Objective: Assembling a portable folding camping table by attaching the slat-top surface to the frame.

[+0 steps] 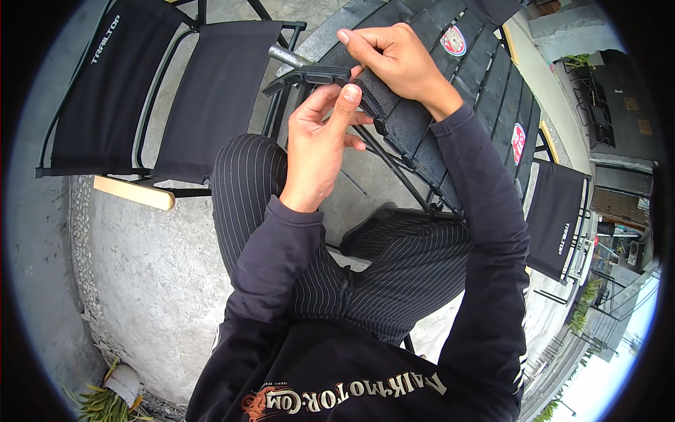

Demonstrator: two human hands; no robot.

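Note:
Both my hands are at the near corner of a black slatted tabletop (415, 105). My left hand (314, 144) is at the table's near edge. Its thumb points up beside the slat ends, and its fingers curl around and under a tilted slat section (320, 74). Curled closed, my right hand (404, 60) rests above the slats, its thumb stretched out to the left. The inside of that fist is hidden, so I cannot make out what it holds. Left of it, a silvery metal tube (288, 56) sticks out past the tilted section.
Two black fabric folding chairs (218, 98) stand at the left, one with a wooden armrest (133, 192). Another black chair (559, 218) is on the right. Round stickers (453, 41) lie on the tabletop. Black table legs (397, 165) cross above the concrete floor. A potted plant (123, 383) stands lower left.

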